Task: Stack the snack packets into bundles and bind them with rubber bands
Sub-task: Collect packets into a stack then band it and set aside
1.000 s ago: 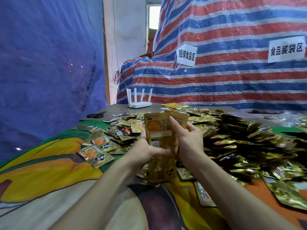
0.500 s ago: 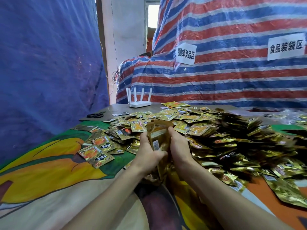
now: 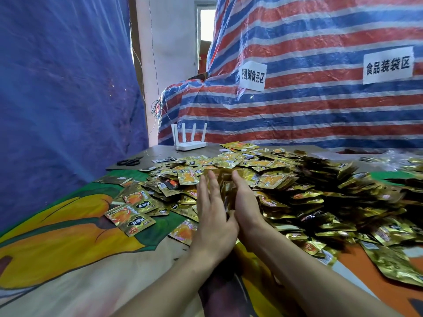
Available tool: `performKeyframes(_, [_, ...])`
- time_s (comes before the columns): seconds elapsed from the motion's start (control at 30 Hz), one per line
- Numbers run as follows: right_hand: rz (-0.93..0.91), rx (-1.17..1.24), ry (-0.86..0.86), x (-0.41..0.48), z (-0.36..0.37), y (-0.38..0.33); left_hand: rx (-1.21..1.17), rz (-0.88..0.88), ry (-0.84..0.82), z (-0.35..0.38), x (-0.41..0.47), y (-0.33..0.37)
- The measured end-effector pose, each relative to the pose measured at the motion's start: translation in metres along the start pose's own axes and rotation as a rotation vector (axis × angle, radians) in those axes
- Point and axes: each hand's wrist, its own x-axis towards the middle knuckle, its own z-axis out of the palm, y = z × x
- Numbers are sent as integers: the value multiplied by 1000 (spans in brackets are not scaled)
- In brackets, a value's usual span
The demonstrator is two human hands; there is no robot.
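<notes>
Single view, head-worn wide-angle camera, facing forward and tilted down across the table (image 3: 158,153). Close range: both forearms enter from the bottom edge, with the left hand (image 3: 214,216) and right hand (image 3: 246,202) just below centre. Packet pile (image 3: 297,179) takes up the middle and right. Background is a striped tarp (image 3: 320,110) straight ahead and a blue tarp (image 3: 57,88) filling the left side. Straight lines bow near the frame edges.

Gold foil packets between the palms (image 3: 224,179): motion-blurred, mostly hidden by left grip (image 3: 215,218) and right grip (image 3: 246,207); number unclear.
Heap of gold foil snack packets (image 3: 320,191): cut off at right edge.
Black scissors (image 3: 129,161): too small for detail.
</notes>
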Motion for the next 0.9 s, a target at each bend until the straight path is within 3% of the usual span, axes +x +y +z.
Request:
performKeyframes(0.13, [-16,39,26,-6,-3,-5,-52,112,141,6,-3,0])
performKeyframes(0.27, [-110,28,68,-11,-3,-10,-509,-27,30,-4,4,3])
performKeyframes(0.33, [-183,-22,66,-14,1,-11,-593,-45,30,-7,8,-3])
performKeyframes(0.43, [-183,-62,77,-10,5,-8,-461,-106,15,-14,14,-9])
performKeyframes(0.6, [-39,-82,15,-1,-1,-5,-265,-22,-139,-25,23,-15])
performKeyframes(0.77, [99,24,-45,-4,-2,-9,-436,-55,-109,-16,17,-11])
performKeyframes(0.9, [7,-59,-7,-8,-2,-17,-512,-21,-44,-15,17,-2])
